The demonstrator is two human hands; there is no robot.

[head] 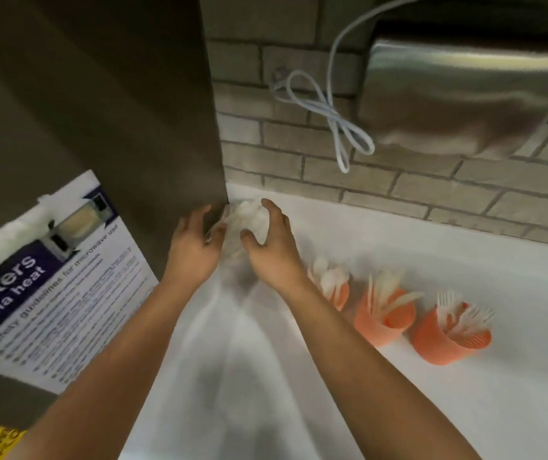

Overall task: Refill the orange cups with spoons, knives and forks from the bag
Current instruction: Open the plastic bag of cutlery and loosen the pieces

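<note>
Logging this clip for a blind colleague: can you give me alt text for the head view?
The left hand and right hand grip a clear bag on a white counter beside a grey cabinet. To the right stand three orange cups holding spoons, knives and forks. A looped cable hangs on the brick wall.

Bare left hand (193, 249), bare right hand (274, 250); forearms (126, 343) bare down to frame edge.
</note>
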